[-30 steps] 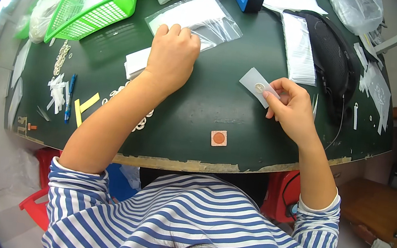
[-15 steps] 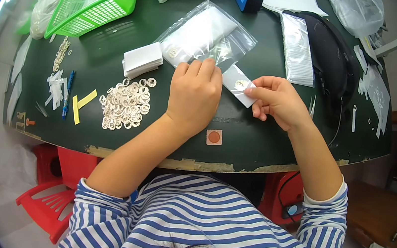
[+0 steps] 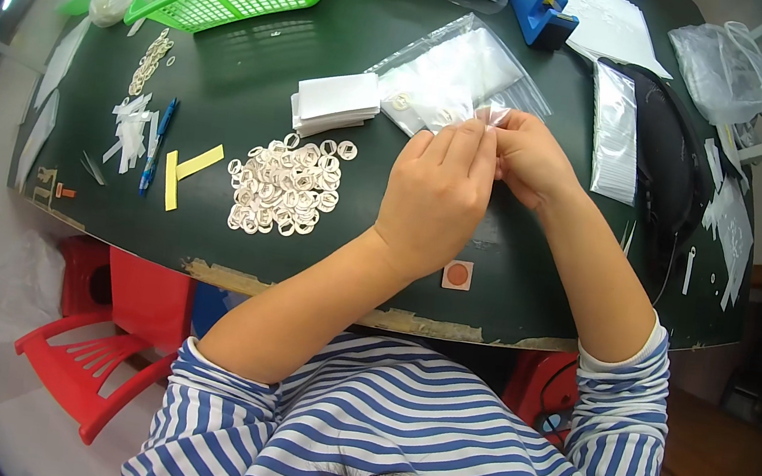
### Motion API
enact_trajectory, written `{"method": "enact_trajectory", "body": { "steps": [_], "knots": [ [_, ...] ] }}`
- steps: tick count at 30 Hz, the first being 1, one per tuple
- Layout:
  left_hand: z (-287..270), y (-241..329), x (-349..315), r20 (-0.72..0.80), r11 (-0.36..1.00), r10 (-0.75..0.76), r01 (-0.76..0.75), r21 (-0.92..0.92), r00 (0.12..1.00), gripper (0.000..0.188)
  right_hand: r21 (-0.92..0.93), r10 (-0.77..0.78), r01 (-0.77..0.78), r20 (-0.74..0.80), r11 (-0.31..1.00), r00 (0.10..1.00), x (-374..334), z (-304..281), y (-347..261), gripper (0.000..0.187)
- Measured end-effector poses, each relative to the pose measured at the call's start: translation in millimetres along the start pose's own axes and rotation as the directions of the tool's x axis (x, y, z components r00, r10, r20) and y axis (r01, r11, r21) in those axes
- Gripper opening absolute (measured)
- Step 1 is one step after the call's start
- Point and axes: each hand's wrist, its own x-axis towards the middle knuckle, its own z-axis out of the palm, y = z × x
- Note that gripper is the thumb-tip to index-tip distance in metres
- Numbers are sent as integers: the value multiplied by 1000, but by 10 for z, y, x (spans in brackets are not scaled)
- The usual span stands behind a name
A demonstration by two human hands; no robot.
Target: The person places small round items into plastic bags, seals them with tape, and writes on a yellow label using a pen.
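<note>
We see left hand (image 3: pixel 437 197) and right hand (image 3: pixel 528 158) pinching a small clear bag (image 3: pixel 493 114) between fingers, just above tabletop (image 3: pixel 258 77); thin, limp, slippery film, so grip the edges; ring pile (image 3: pixel 284 185) left of fingers

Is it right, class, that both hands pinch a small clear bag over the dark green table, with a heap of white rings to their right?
Not quite. The head view shows the heap of white rings to the left of the hands, not the right. The left hand and right hand do pinch the small clear bag over the dark green table.
</note>
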Motion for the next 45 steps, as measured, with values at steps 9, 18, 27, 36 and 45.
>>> {"method": "enact_trajectory", "body": {
  "steps": [9, 18, 27, 36, 45],
  "knots": [
    [-63, 8, -117, 47, 979, -111, 117, -170, 993, 47, -279, -37, 56, 73, 959, 997, 43, -24, -10, 15],
    [-54, -32, -117, -9, 958, -129, 122, -260, 992, 50, -455, -49, 66, 49, 888, 998, 209, 206, -135, 28],
    [-46, 10, -150, 16, 927, -167, 163, -339, 986, 51, -404, 44, 15, 137, 914, 990, 197, 187, -166, 31],
    [-49, 17, -132, -16, 935, -166, 152, -320, 986, 50, -406, 39, -28, 18, 914, 999, 252, 307, -140, 33],
    [-128, -9, -132, 1, 948, -159, 153, -278, 987, 52, -846, -275, 223, 95, 484, 957, 238, 208, -118, 47]
  ]
}}
